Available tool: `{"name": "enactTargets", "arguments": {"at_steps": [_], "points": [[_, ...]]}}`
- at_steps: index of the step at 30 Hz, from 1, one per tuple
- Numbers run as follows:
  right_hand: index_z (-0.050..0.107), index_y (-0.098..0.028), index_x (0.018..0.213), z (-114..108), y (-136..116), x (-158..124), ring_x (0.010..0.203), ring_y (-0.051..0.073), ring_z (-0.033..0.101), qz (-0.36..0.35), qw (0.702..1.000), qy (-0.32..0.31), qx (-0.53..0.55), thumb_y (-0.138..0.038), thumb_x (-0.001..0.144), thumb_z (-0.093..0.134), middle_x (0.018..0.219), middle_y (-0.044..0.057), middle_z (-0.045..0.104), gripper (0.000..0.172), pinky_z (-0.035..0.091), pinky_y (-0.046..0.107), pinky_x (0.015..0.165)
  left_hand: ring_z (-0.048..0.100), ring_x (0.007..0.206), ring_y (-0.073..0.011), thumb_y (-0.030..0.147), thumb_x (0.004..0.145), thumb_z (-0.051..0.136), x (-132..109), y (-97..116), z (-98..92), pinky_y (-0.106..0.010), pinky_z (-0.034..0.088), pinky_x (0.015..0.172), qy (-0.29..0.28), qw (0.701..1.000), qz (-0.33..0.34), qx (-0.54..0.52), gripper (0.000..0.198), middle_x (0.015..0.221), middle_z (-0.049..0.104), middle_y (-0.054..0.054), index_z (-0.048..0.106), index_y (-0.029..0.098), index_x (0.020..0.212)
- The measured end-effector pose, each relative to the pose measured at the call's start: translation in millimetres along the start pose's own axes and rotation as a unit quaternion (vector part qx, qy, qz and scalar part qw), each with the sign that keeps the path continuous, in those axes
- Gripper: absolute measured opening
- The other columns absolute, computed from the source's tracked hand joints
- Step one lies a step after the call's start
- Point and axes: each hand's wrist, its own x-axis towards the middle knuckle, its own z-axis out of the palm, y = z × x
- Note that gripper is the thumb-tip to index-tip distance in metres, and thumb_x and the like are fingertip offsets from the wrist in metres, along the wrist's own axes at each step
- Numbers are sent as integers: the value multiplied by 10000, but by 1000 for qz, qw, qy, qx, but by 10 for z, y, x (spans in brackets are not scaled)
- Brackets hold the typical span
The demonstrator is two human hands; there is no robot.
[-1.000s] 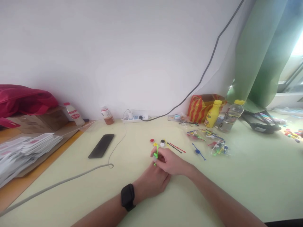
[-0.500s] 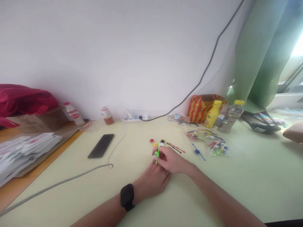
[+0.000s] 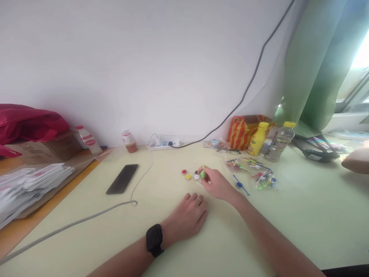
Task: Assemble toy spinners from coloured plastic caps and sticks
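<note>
My right hand pinches a green arrow spinner between thumb and fingertips, just above the table. Below it lie small round spinner bases: a red one, a yellow one, a white one and a black one partly covered by my fingers. A thin white arrow tip shows beside my right hand. My left hand rests palm down nearer to me, its fingers curled together with nothing visible in them. A blue spinner lies right of my right hand.
Clear bags of spinner parts lie at the right, before a yellow bottle and a clear bottle. A phone and a grey cable lie left. A power strip sits by the wall.
My right hand has moved up and right, away from my left hand, carrying the green arrow spinner. It now covers most of the red and black arrows. My left hand has stayed put.
</note>
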Motion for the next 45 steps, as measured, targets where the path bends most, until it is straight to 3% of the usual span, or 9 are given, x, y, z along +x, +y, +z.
{"name": "enactTargets", "arguments": {"at_steps": [5,11,16,21,25,28,33,37,45], "points": [[570,-175,1112,-240,336,80,916,251,644,181,944,34,-275,-157,864,577,955,104,701,249,326,295,668,516,790,-205,210,1007,450,8,0,-43,-361,420,711,-5,1000,-6,-16,175,885,575,-50,503,195,840],[586,-191,1074,-453,495,-6,1049,291,673,258,908,-29,-329,-140,791,628,1155,128,710,291,344,305,684,534,897,-243,197,942,537,18,-7,-45,-388,464,783,10,998,-30,-51,17,992,594,-72,551,203,934],[592,-220,1082,-507,495,-56,993,263,673,240,920,-31,-308,-147,773,650,1113,85,721,322,329,297,669,516,1167,-329,214,913,597,13,-81,8,-510,478,978,58,993,-67,-75,355,1310,574,-134,558,217,1266],[637,-210,1006,-415,399,-39,941,250,659,203,929,25,-307,-213,884,595,1010,96,725,130,324,302,681,346,1425,-413,312,931,626,-1,-211,99,-618,387,1117,76,989,-102,-80,649,1623,361,-148,390,247,1532],[660,-222,861,-243,238,-68,822,199,638,80,970,-54,-222,-231,920,566,875,48,714,112,322,288,673,253,1499,-441,457,941,627,-14,-311,103,-654,317,1163,50,990,-96,-93,786,1692,247,-136,275,263,1617],[652,-217,834,-145,125,-122,760,181,605,53,978,-90,-179,-235,906,581,827,37,687,103,309,279,649,209,1527,-454,605,919,620,-25,-383,86,-670,280,1177,29,991,-77,-107,872,1707,202,-139,243,282,1635],[619,-208,774,-126,101,-157,718,159,562,50,981,-97,-161,-146,848,576,782,20,657,105,307,272,646,194,1536,-456,696,916,569,-43,-443,81,-682,258,1180,-3,991,-62,-117,898,1713,173,-140,219,302,1643],[611,-209,748,-152,209,-127,744,161,564,43,984,-101,-142,-121,762,613,782,6,635,89,324,261,641,237,1509,-449,673,889,628,-48,-422,71,-674,275,1182,9,990,-64,-121,894,1668,300,-136,286,285,1618],[530,-206,754,-187,352,-87,799,153,568,-3,992,-21,-124,-105,800,534,841,4,614,111,352,260,683,392,1389,-330,274,945,622,-25,-464,143,-559,401,1152,128,977,-116,-126,656,1459,516,-111,365,279,1548]]}}
